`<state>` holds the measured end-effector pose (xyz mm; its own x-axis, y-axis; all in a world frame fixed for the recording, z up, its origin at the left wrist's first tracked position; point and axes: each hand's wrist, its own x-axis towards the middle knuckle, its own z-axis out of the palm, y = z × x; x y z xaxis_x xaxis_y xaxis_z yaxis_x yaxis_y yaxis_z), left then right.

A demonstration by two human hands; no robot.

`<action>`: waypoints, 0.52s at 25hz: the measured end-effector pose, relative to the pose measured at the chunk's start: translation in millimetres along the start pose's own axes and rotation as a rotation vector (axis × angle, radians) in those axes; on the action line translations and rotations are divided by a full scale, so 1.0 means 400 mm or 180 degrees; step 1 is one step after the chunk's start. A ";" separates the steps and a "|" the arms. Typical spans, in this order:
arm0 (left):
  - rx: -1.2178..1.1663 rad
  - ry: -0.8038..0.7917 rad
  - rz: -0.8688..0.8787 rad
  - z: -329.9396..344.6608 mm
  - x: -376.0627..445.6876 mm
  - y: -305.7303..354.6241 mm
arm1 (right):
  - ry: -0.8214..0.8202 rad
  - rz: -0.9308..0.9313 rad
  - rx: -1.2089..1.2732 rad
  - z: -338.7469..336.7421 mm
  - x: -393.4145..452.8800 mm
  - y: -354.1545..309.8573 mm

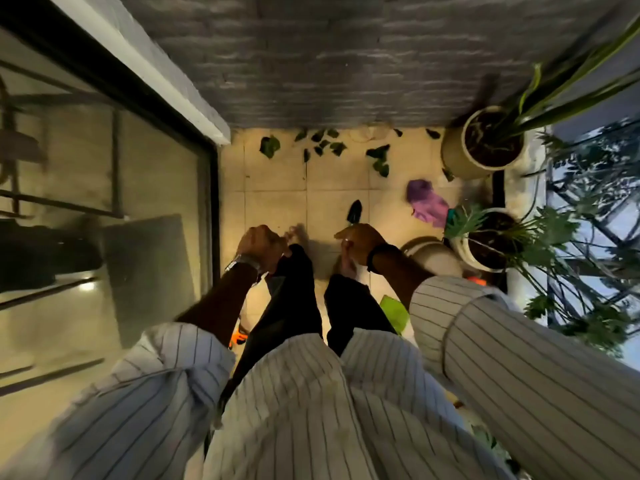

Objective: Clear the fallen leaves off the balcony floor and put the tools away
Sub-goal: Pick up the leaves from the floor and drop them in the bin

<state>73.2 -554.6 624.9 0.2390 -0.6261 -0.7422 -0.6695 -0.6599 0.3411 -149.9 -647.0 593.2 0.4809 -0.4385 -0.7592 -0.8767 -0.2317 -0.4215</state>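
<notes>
We look straight down at a tiled balcony floor (273,202), with both hands held out in front of our legs. Our left hand (258,242) hangs with its fingers loosely curled and we see nothing in it. Our right hand (358,242), a ring on one finger, is also curled; the blur keeps us from telling whether it holds anything.

The fallen leaves (322,147) lie scattered on the floor along the foot of the grey wall (329,57), well ahead of our hands. One larger leaf (269,146) sits apart to the left, and another cluster (380,160) lies nearer the big pot (457,157) in the far right corner, which holds a long-leaved plant (568,88).

A small trowel (354,212) with a dark blade lies on the tiles just beyond our right hand. A purple cloth (425,201) is crumpled to the right of it, near a second potted plant (485,233). An empty pale pot (431,252) stands just beside that one. Something orange (239,336) shows behind our left forearm, and something bright green (394,311) by our right leg. A glass door (104,202) runs along our left.
</notes>
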 end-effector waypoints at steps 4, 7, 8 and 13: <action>-0.0525 0.0204 0.0372 -0.043 0.192 0.000 | -0.0199 0.0136 -0.0295 0.011 0.145 0.084; 0.0422 -0.0800 0.0714 -0.014 0.354 -0.050 | -0.0633 0.0184 -0.0683 -0.009 0.334 0.170; 0.0704 -0.0936 0.0734 -0.007 0.412 -0.079 | -0.0601 0.0233 -0.0661 -0.031 0.418 0.193; 0.0803 -0.0764 0.0226 -0.004 0.682 -0.219 | -0.0566 0.0082 -0.0297 -0.155 0.701 0.154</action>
<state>198.0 -668.2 393.7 0.0335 -0.5314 -0.8464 -0.8382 -0.4762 0.2658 -69.5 -837.9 385.2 0.4450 -0.2871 -0.8483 -0.8818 -0.3055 -0.3592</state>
